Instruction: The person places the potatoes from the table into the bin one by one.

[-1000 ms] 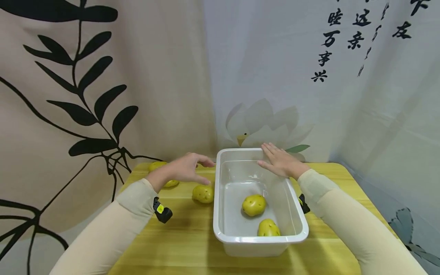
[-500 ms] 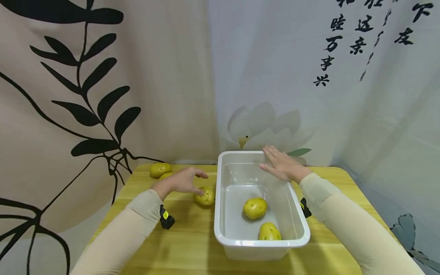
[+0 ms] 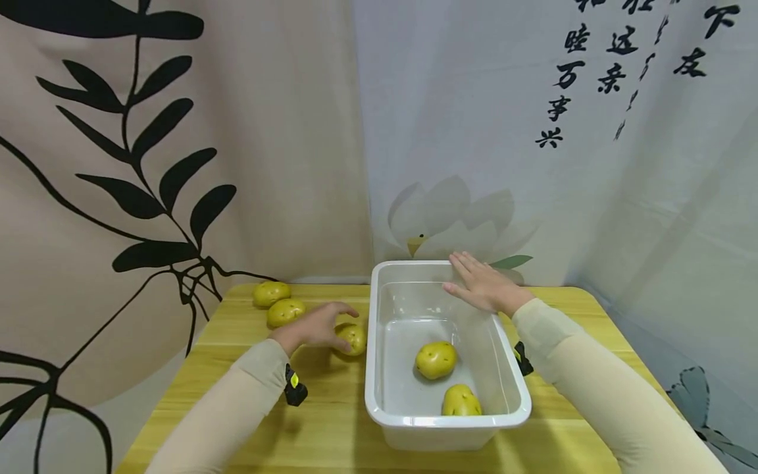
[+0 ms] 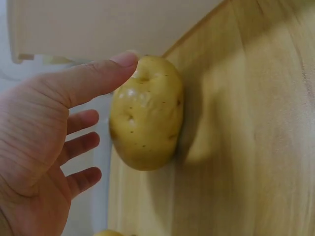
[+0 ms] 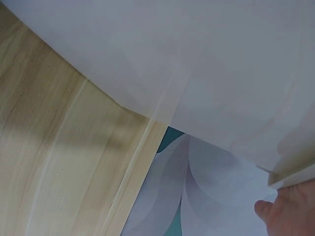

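My left hand (image 3: 320, 326) reaches over a yellow potato (image 3: 354, 340) on the table, just left of the white plastic bin (image 3: 448, 421). In the left wrist view the thumb overlaps the top of that potato (image 4: 146, 118), while the other fingers (image 4: 83, 147) stand apart from it, loosely bent; whether the thumb touches cannot be told. My right hand (image 3: 482, 283) rests with extended fingers on the bin's far right rim, thumb over the inside. Two potatoes lie in the bin: one mid-floor (image 3: 436, 360), another (image 3: 461, 400) partly hidden by the near wall.
Two more potatoes, a rear one (image 3: 271, 293) and a nearer one (image 3: 286, 312), lie at the table's back left. The wooden table (image 3: 320, 421) ends at a printed curtain (image 3: 296, 164) behind. Black wrist cameras sit on both sleeves.
My left hand has come down and slightly nearer, lowering around the potato beside the bin and uncovering the two back potatoes. The right hand stays on the rim.
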Demonstrator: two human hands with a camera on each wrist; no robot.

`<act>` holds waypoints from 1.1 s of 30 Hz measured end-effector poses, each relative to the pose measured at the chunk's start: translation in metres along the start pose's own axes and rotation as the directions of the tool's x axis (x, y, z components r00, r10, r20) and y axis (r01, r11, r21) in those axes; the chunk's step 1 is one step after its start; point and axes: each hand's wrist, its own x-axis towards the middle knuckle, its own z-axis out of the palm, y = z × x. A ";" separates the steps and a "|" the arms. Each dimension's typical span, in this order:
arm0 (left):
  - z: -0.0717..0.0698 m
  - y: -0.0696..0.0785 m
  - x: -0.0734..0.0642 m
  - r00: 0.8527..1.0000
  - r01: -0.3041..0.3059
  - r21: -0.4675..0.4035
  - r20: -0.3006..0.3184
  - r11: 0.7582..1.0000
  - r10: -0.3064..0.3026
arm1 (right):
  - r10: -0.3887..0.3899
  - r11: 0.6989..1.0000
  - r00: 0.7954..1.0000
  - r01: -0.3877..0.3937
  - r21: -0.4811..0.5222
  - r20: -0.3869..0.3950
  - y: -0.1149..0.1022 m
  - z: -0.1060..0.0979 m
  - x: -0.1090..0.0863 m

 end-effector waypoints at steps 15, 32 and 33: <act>0.016 -0.010 0.006 1.000 -0.021 0.020 -0.013 1.000 0.021 | 0.014 1.000 1.000 -0.014 -0.007 0.010 -0.001 0.000 -0.001; 0.020 -0.025 -0.010 0.998 0.016 -0.020 -0.063 1.000 -0.017 | 0.008 1.000 1.000 -0.008 0.009 0.004 -0.002 -0.003 -0.002; 0.020 -0.027 -0.012 0.998 0.019 -0.017 -0.064 1.000 -0.020 | 0.012 1.000 1.000 -0.012 0.007 0.008 -0.002 -0.002 -0.002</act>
